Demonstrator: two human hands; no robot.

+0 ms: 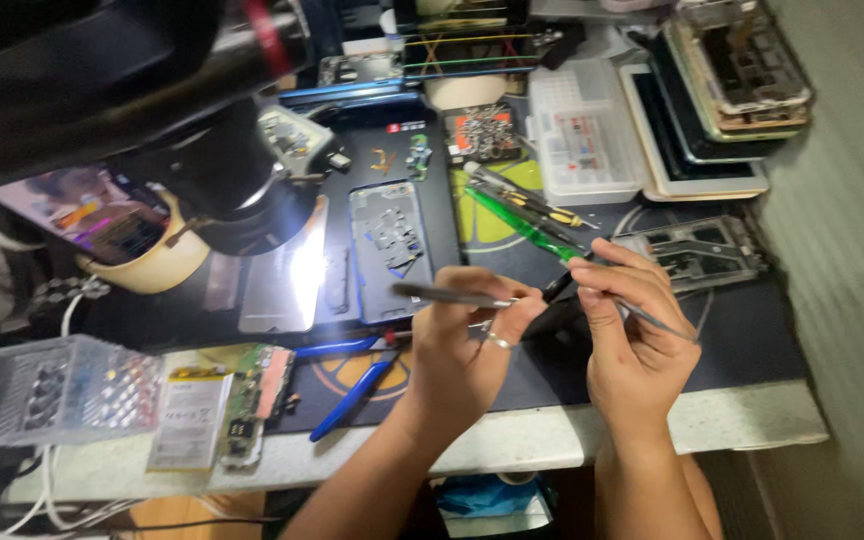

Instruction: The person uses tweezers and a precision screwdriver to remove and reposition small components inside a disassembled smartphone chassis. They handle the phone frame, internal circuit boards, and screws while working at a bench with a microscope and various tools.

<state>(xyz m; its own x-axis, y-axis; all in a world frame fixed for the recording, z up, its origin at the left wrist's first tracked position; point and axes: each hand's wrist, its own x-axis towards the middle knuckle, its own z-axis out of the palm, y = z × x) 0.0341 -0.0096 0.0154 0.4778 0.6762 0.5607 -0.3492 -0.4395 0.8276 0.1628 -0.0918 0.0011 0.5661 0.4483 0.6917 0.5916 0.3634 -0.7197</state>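
Note:
My left hand (467, 335) grips grey metal tweezers (442, 295) whose tips point left, toward an opened phone back frame (387, 250) on the dark mat. A ring sits on one of its fingers. My right hand (627, 320) holds a thin dark tool (562, 285) between thumb and fingers, with a slim metal shaft sticking out to the right. The two hands almost touch above the mat's front part. What lies directly under the hands is hidden.
A microscope head with a bright ring light (252, 200) hangs over the left. Screwdrivers (522, 210), blue pliers (352, 390), a circuit board (252, 400), a battery (187, 420), clear parts boxes (57, 390), a screw tray (482, 130), a phone frame (697, 255) and stacked phones (732, 70) surround the mat (742, 340).

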